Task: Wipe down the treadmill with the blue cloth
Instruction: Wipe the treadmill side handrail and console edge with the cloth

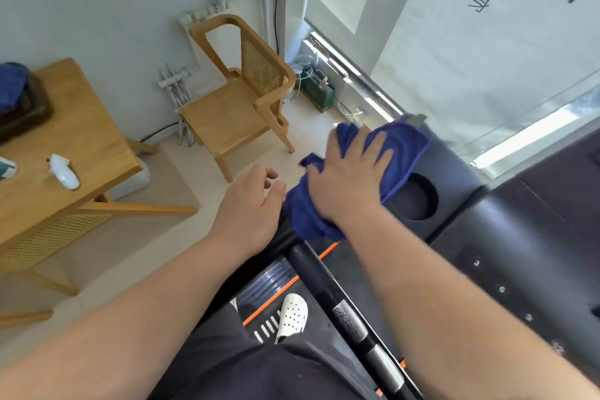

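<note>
Gym: one treadmill, one chair, right hand on blue cloth.

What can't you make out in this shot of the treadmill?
Head view:
- Treadmill top under the blue cloth: covered by the cloth and right hand.
- Console buttons: labels blurred, too small.
- Dark tray on the table: cut by the left edge.
- Handrail end: hidden behind the left hand.
</note>
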